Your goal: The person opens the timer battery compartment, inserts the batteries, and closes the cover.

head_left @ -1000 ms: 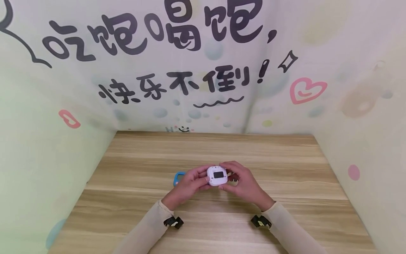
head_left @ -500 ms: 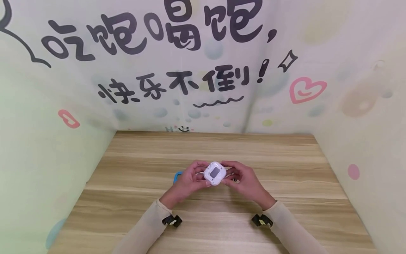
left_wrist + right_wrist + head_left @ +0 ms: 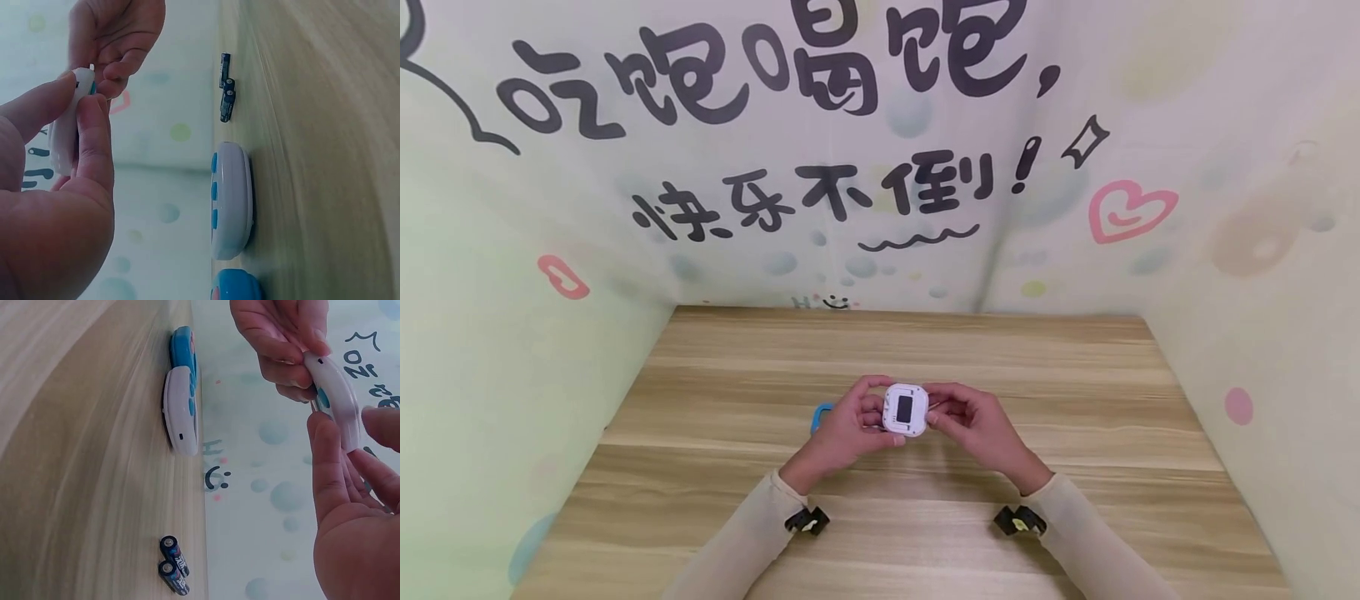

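A small white digital timer (image 3: 906, 425) is held up over the table, its back with a dark rectangle towards me in the head view. My left hand (image 3: 842, 429) pinches its left side between thumb and fingers. At its right edge, my right hand (image 3: 985, 429) pinches with thumb and index finger. In the right wrist view, blue buttons show on the far side of the held timer (image 3: 340, 409). A thin stub stands out at its edge in the left wrist view; what it is, I cannot tell.
On the wooden table (image 3: 880, 533), a second white timer (image 3: 232, 200) with blue buttons lies beside a blue timer (image 3: 182, 347). Two dark batteries (image 3: 175, 565) lie together nearer the right hand. Printed walls enclose the table's back and sides.
The held timer has been turned: cornerwise half a second ago, it now stands squared to my view. The right thumb and index finger have drawn in at its right edge.
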### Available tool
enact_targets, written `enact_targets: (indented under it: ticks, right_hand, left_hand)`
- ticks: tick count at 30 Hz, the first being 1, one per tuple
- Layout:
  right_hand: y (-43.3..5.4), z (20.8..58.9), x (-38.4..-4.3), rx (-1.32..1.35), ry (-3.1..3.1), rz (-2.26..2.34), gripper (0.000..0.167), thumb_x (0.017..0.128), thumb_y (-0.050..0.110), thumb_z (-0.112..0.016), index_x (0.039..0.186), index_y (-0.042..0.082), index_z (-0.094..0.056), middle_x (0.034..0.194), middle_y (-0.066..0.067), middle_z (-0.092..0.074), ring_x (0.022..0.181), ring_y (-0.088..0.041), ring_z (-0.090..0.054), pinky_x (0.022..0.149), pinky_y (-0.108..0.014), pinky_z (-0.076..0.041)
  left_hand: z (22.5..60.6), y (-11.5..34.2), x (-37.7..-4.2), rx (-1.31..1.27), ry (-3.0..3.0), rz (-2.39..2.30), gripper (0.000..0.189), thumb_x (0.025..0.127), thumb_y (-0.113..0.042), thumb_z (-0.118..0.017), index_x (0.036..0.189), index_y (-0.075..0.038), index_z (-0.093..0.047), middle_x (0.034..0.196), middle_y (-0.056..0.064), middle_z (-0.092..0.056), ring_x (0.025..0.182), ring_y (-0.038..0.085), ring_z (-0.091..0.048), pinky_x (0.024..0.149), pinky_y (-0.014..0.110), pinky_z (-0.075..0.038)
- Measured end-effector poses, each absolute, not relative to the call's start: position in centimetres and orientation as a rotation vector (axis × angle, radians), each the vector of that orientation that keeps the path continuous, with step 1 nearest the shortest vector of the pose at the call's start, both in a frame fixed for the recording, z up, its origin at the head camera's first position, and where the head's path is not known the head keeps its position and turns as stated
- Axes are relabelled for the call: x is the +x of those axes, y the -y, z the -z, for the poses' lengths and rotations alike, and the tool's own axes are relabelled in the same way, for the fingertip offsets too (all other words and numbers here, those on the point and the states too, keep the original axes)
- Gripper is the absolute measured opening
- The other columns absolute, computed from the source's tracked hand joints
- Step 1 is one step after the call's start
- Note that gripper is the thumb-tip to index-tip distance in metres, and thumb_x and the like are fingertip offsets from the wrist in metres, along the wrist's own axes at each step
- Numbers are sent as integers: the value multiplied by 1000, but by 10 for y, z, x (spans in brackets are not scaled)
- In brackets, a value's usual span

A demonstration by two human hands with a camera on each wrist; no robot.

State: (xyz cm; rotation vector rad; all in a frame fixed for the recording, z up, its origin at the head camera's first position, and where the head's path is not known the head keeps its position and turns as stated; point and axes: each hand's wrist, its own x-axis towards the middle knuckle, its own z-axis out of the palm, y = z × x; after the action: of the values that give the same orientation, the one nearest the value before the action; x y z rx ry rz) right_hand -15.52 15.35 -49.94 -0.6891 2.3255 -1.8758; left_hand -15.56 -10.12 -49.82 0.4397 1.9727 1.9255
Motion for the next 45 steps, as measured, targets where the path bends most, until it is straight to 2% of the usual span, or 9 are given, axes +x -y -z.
enact_targets:
  ticks: [5, 11, 13, 16, 21, 23, 29, 36, 45]
  right_hand:
    - [-151, 497, -154, -660, -2331, 1840, 45, 94, 5, -79, 137, 3, -65, 114, -19, -73, 92, -13, -74, 77, -25, -63]
    - [-151, 497, -155, -639, -2372, 1823, 44, 93, 3, -79, 136, 5, -66, 113, -18, -74, 88, -13, -72, 73, -25, -61]
    - [-151, 498, -156, -636, -2374, 1807, 44, 93, 1, -78, 136, 5, -66, 109, -17, -75, 87, -13, -72, 72, -25, -61]
    - [-150, 499, -156, -634, -2351, 1771, 42, 95, 2, -76, 136, 3, -66, 100, -16, -75, 80, -18, -72, 68, -30, -63]
    - [-149, 498, -155, -621, -2276, 1724, 32, 97, 0, -68, 130, -1, -68, 93, -17, -75, 69, -36, -73, 61, -51, -64]
    - [-148, 498, -154, -607, -2280, 1707, 30, 96, -1, -67, 126, -2, -69, 91, -17, -75, 68, -35, -73, 60, -53, -64]
    - [-146, 500, -152, -487, -2341, 1626, 28, 90, 0, -65, 117, 3, -70, 86, -9, -76, 64, -21, -72, 57, -48, -64]
    - [-146, 498, -148, -456, -2316, 1610, 30, 88, -2, -62, 116, 3, -70, 83, -8, -75, 57, -22, -70, 51, -39, -62]
    - [-148, 499, -148, -453, -2321, 1621, 37, 94, -1, -63, 131, -1, -68, 85, -10, -76, 60, -24, -72, 54, -41, -63]
  left_hand:
    - [498, 100, -154, 472, -2011, -1891, 84, 84, 2, -86, 155, -13, -44, 112, 13, -66, 100, 17, -70, 86, 31, -64]
    - [495, 98, -153, 431, -1865, -1950, 59, 98, 2, -72, 149, -13, -48, 122, 23, -67, 100, 24, -75, 94, 64, -60]
    - [495, 96, -153, 415, -1830, -1971, 55, 98, 4, -70, 147, -11, -49, 123, 24, -66, 99, 24, -75, 94, 69, -56]
    - [495, 95, -153, 421, -1848, -1957, 54, 97, 5, -72, 144, -9, -51, 123, 23, -67, 98, 22, -75, 93, 68, -58]
    - [497, 94, -151, 465, -1880, -1893, 54, 97, 0, -74, 147, -11, -55, 121, 21, -66, 98, 21, -75, 90, 59, -62]
    - [498, 94, -151, 477, -1888, -1872, 53, 98, -2, -73, 148, -12, -56, 121, 20, -66, 98, 21, -75, 89, 56, -64]
    - [498, 93, -148, 446, -1899, -1840, 51, 99, -6, -74, 147, -17, -60, 123, 16, -69, 99, 22, -76, 89, 56, -63]
    - [499, 92, -145, 460, -1928, -1848, 51, 98, -6, -76, 145, -20, -62, 117, 15, -69, 96, 23, -77, 88, 60, -62]
    - [503, 91, -145, 414, -1931, -1864, 51, 98, -7, -75, 146, -19, -61, 119, 16, -67, 94, 23, -77, 87, 56, -64]
